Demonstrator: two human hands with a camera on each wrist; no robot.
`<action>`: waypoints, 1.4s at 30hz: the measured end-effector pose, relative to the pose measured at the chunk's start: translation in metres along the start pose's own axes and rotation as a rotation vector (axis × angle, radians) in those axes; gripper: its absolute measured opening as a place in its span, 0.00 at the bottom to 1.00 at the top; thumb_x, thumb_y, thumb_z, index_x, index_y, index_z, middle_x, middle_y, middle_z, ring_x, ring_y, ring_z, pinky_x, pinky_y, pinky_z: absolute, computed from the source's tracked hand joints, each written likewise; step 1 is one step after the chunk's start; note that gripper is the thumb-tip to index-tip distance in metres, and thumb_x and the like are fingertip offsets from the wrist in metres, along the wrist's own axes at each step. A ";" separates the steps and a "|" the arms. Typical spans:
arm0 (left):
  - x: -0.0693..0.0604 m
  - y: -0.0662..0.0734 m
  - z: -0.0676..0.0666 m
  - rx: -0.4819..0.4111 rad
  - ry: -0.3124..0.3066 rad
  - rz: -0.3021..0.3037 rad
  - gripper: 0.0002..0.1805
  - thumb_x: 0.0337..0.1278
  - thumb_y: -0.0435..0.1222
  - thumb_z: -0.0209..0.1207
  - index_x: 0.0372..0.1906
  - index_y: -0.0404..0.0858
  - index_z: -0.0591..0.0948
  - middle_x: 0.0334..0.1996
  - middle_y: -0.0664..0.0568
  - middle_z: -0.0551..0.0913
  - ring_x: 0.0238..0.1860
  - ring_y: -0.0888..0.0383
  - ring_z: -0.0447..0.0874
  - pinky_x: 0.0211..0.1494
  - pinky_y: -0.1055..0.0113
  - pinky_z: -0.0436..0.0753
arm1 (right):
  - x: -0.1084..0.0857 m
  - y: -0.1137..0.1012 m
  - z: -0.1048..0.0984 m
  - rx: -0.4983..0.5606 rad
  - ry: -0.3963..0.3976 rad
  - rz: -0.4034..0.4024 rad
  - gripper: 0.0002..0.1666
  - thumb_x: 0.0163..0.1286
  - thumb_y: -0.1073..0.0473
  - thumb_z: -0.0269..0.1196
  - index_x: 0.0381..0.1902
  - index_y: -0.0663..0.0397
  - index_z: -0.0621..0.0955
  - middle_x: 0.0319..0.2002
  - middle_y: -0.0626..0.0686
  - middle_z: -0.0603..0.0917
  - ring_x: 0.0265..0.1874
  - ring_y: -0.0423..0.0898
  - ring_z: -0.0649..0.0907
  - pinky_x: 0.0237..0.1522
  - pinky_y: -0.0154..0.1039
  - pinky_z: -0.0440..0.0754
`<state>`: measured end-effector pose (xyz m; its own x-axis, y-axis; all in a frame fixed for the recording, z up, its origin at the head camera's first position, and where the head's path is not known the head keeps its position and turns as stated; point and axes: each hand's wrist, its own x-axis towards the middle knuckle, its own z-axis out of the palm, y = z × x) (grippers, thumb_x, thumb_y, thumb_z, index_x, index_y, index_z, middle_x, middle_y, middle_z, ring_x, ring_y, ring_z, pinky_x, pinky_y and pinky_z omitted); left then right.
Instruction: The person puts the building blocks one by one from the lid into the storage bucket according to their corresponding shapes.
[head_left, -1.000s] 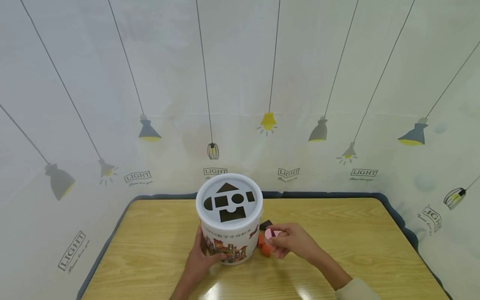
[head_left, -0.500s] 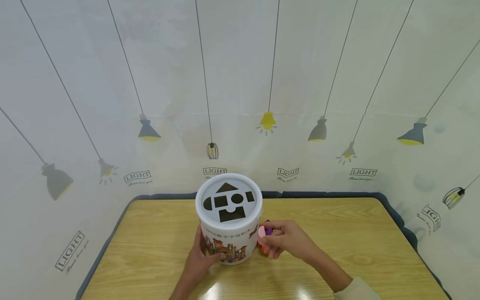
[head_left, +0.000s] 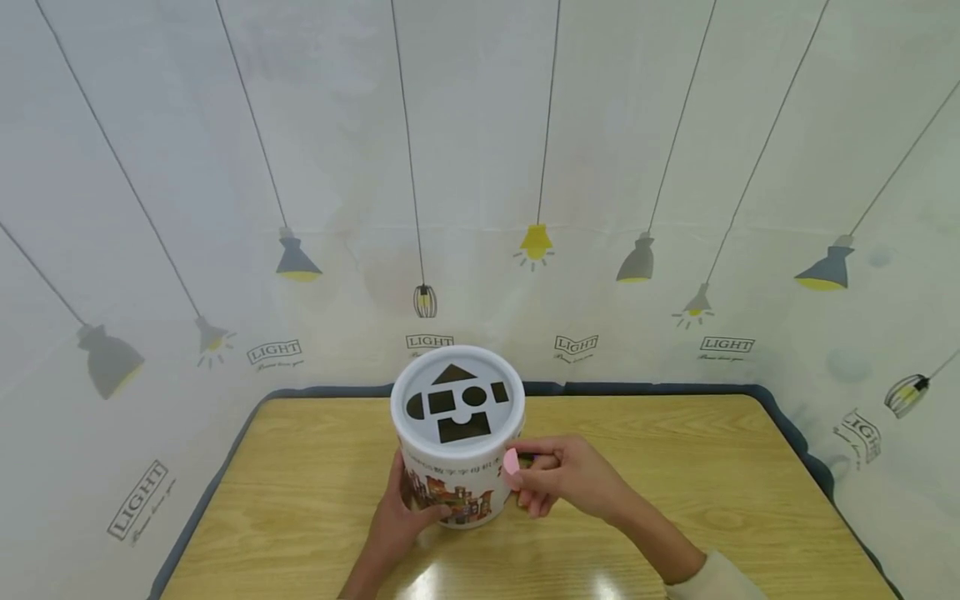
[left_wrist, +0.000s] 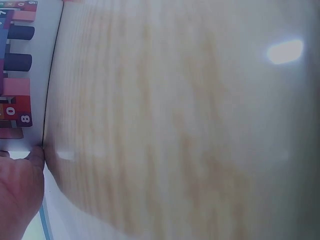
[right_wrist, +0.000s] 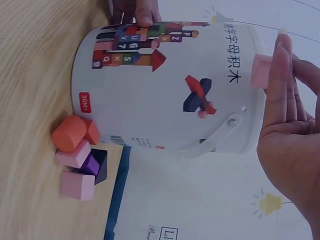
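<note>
A white lidded bucket [head_left: 468, 475] with printed block pictures stands upright on the table. Shape holes are cut through its lid [head_left: 420, 433]. My left hand [head_left: 401, 521] grips the bucket's left side, thumb across the front; only part of that hand [left_wrist: 20, 192] shows in the left wrist view. At the bucket's right side, below the lid rim, my right hand [head_left: 570, 479] pinches a pink block [head_left: 512, 463] with a curved edge. The right wrist view has this pink block [right_wrist: 261, 71] by the upper wall, partly covered by the fingers.
Beside the bucket's base lie several loose blocks, among them an orange block [right_wrist: 69, 133], a purple block [right_wrist: 90, 165] and a pink block [right_wrist: 77, 185]. A white handle [right_wrist: 215, 137] hangs on the bucket. The wooden table [head_left: 675, 467] meets a patterned wall covering behind.
My right hand has moved left with the pink block, from above the loose blocks to the bucket's side, and the block has turned. The left hand and bucket have stayed put.
</note>
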<state>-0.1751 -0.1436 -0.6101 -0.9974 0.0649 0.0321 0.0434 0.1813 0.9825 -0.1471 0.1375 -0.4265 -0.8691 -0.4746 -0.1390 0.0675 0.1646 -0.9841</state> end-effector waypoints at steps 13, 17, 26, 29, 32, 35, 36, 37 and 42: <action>-0.001 -0.001 0.000 -0.025 0.001 -0.001 0.66 0.32 0.43 0.79 0.74 0.71 0.47 0.70 0.58 0.66 0.73 0.53 0.60 0.77 0.55 0.57 | 0.013 -0.022 0.011 0.009 0.057 -0.027 0.35 0.61 0.51 0.70 0.64 0.59 0.75 0.25 0.56 0.87 0.21 0.46 0.86 0.25 0.34 0.86; 0.000 -0.003 0.001 -0.026 -0.002 0.005 0.65 0.33 0.43 0.79 0.74 0.71 0.47 0.70 0.60 0.65 0.73 0.55 0.60 0.77 0.57 0.57 | 0.018 -0.025 0.015 0.013 0.079 -0.029 0.34 0.60 0.51 0.71 0.63 0.58 0.77 0.25 0.56 0.86 0.21 0.46 0.86 0.28 0.40 0.89; 0.002 -0.001 0.003 0.002 0.001 -0.005 0.65 0.33 0.45 0.78 0.74 0.71 0.46 0.71 0.59 0.64 0.73 0.51 0.59 0.77 0.51 0.57 | 0.034 -0.029 0.018 0.021 0.097 -0.039 0.34 0.61 0.54 0.70 0.63 0.61 0.76 0.24 0.55 0.86 0.21 0.46 0.85 0.27 0.40 0.88; 0.002 -0.001 0.003 0.003 0.004 0.001 0.65 0.33 0.45 0.78 0.74 0.70 0.46 0.72 0.59 0.64 0.73 0.51 0.59 0.77 0.51 0.58 | 0.040 -0.030 0.019 0.018 0.092 -0.048 0.34 0.61 0.55 0.70 0.63 0.62 0.75 0.24 0.55 0.86 0.22 0.46 0.85 0.31 0.45 0.90; 0.002 -0.001 0.003 -0.007 0.005 0.014 0.66 0.33 0.44 0.78 0.75 0.70 0.46 0.72 0.58 0.63 0.73 0.51 0.59 0.77 0.52 0.58 | 0.044 -0.032 0.022 -0.014 0.086 -0.056 0.35 0.62 0.53 0.70 0.64 0.60 0.75 0.25 0.55 0.87 0.23 0.47 0.86 0.32 0.46 0.90; 0.001 -0.001 0.003 -0.014 -0.005 0.015 0.66 0.33 0.43 0.78 0.75 0.69 0.45 0.72 0.57 0.63 0.73 0.52 0.59 0.77 0.53 0.57 | 0.049 -0.034 0.024 -0.019 0.078 -0.063 0.36 0.62 0.52 0.70 0.65 0.60 0.74 0.26 0.56 0.87 0.23 0.47 0.87 0.32 0.45 0.90; 0.001 -0.001 0.003 -0.015 -0.008 0.011 0.66 0.34 0.43 0.78 0.75 0.70 0.45 0.72 0.58 0.63 0.73 0.52 0.59 0.77 0.53 0.57 | 0.051 -0.035 0.024 -0.019 0.075 -0.067 0.36 0.62 0.52 0.70 0.65 0.61 0.74 0.27 0.56 0.87 0.24 0.47 0.87 0.32 0.45 0.90; 0.001 0.000 0.002 -0.015 -0.012 0.014 0.66 0.34 0.43 0.78 0.75 0.69 0.45 0.72 0.57 0.63 0.73 0.51 0.59 0.77 0.52 0.57 | 0.052 -0.036 0.025 -0.013 0.072 -0.068 0.36 0.62 0.53 0.70 0.65 0.61 0.74 0.27 0.56 0.87 0.24 0.47 0.87 0.33 0.45 0.90; 0.001 0.001 0.001 -0.010 -0.010 -0.015 0.66 0.34 0.44 0.78 0.74 0.71 0.44 0.73 0.58 0.61 0.74 0.50 0.57 0.77 0.50 0.56 | 0.063 -0.039 0.030 0.003 0.061 -0.071 0.35 0.62 0.53 0.69 0.64 0.60 0.74 0.27 0.56 0.87 0.25 0.48 0.87 0.35 0.44 0.90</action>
<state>-0.1760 -0.1421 -0.6093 -0.9973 0.0721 0.0157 0.0280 0.1725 0.9846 -0.1892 0.0751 -0.4004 -0.9001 -0.4313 -0.0618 0.0059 0.1297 -0.9915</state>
